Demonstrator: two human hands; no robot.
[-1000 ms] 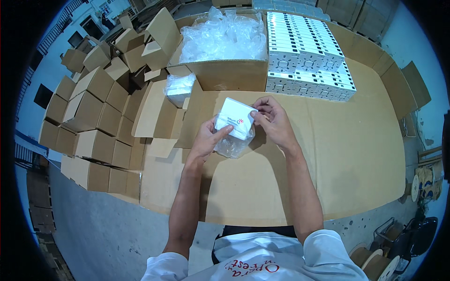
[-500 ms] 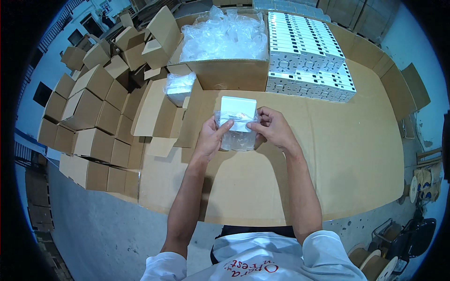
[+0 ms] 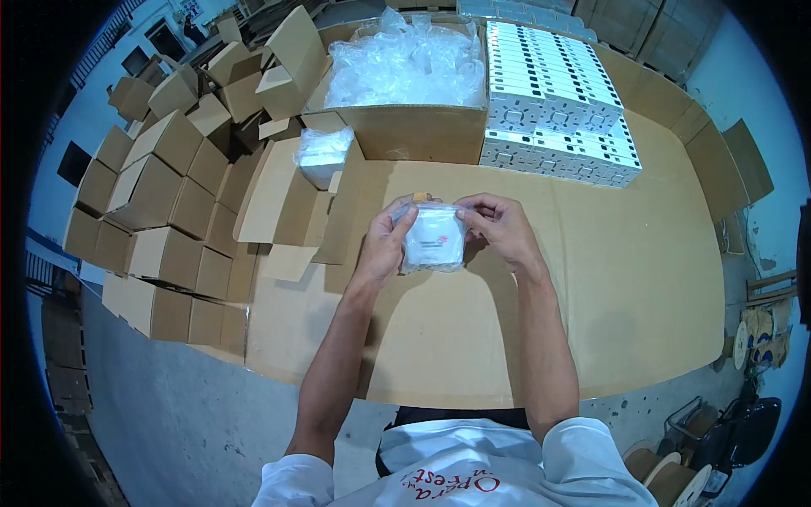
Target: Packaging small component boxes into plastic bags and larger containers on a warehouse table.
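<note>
Both hands hold a small white box inside a clear plastic bag (image 3: pixel 433 241) above the cardboard-covered table (image 3: pixel 608 279). My left hand (image 3: pixel 384 243) grips the bag's left side, thumb at its top edge. My right hand (image 3: pixel 500 228) pinches the top right corner of the bag. The white box sits fully within the bag, and the bag's lower end hangs loose below the fingers.
An open carton of clear plastic bags (image 3: pixel 405 72) stands at the back. Beside it on the right lies a stack of white boxes (image 3: pixel 549 93). Closer on the left is an open carton (image 3: pixel 317 169) holding a white item. Several folded brown cartons (image 3: pixel 160 194) are piled left.
The white box, held above the bag's mouth a second ago, has gone down into the bag. Both hands have shifted slightly lower and closed around the bag's top.
</note>
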